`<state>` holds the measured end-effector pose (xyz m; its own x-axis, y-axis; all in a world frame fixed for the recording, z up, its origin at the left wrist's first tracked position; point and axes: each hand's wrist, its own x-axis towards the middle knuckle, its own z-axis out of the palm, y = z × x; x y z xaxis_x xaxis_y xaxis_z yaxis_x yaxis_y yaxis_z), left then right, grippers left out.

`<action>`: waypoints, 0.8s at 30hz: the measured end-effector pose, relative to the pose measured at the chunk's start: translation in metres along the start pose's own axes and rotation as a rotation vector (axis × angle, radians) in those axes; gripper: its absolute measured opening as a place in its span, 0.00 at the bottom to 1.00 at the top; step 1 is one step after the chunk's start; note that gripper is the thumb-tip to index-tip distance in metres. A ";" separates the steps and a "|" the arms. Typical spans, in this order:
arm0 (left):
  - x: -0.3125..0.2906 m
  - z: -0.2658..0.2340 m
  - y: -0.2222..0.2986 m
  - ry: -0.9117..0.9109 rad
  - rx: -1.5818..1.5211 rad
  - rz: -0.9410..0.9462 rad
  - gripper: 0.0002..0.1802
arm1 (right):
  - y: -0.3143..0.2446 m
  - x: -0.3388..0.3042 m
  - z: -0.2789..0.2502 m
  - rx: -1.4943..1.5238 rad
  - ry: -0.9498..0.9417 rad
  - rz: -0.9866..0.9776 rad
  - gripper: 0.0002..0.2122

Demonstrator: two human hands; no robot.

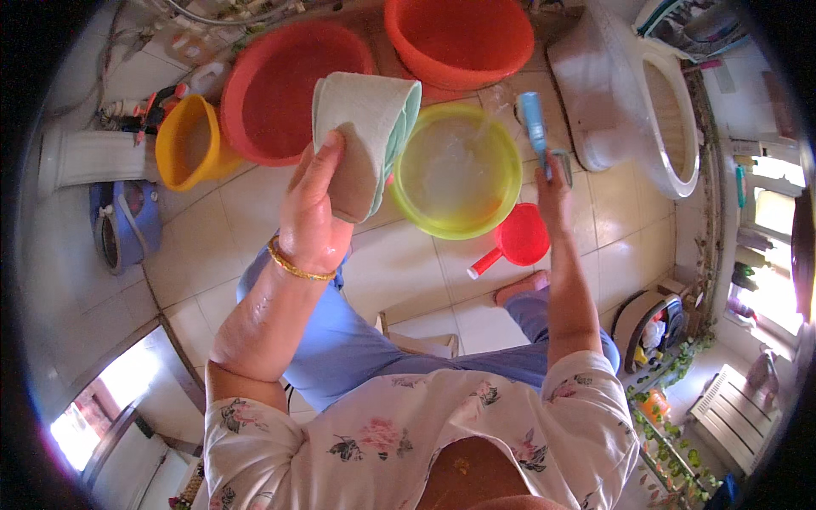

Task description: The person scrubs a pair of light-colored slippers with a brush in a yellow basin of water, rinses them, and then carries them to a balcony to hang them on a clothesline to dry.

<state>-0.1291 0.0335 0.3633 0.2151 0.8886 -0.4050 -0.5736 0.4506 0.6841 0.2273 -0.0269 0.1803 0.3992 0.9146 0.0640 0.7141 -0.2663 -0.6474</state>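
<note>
Tiles [391,263], pale and square, run under everything, and on them a person in a flowered shirt [374,433] and blue trousers [331,357] sits with knees apart. Off to the person's right is a white toilet [586,85]. Two red tubs [231,106] are ahead, one left of centre and the other farther back. Nearer, between the person's arms, a yellow-green basin [455,231] holds cloudy water. Beside the left tub is a yellow bucket [223,160], and farther left a blue-violet container [140,217] is close to the wall.

The left hand [316,204], wet, is lifted and closed around a folded pale green cloth-like piece [361,144], thumb on its near face. From where I'm standing, that piece is up in the air, in front of the left tub and just left of the basin. A red dipper [523,234] is on the floor at the basin's near right edge, its handle toward the person. The right hand [554,195] grips a light blue tool [533,119], held up right of the basin; it's too blurred to say what kind. Smallest is a gold bracelet [297,270] on the left wrist.
</note>
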 end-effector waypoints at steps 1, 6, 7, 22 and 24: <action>0.001 0.001 -0.001 -0.001 0.010 0.013 0.21 | -0.007 0.015 -0.021 0.003 0.048 0.004 0.19; 0.004 -0.005 -0.005 0.042 0.065 0.050 0.21 | -0.083 0.071 -0.090 0.401 0.291 -0.026 0.17; 0.004 -0.005 -0.005 0.054 0.069 0.046 0.21 | -0.089 0.079 -0.091 0.461 0.331 -0.051 0.16; 0.020 0.011 -0.018 0.022 0.092 0.007 0.21 | -0.028 0.171 -0.060 1.163 0.091 0.147 0.09; 0.016 0.004 -0.014 0.071 0.105 0.033 0.21 | -0.122 0.155 -0.113 0.884 0.281 -0.024 0.12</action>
<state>-0.1147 0.0416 0.3497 0.1389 0.8967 -0.4202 -0.4924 0.4307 0.7564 0.2672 0.1132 0.3547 0.5974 0.7786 0.1920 0.0721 0.1864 -0.9798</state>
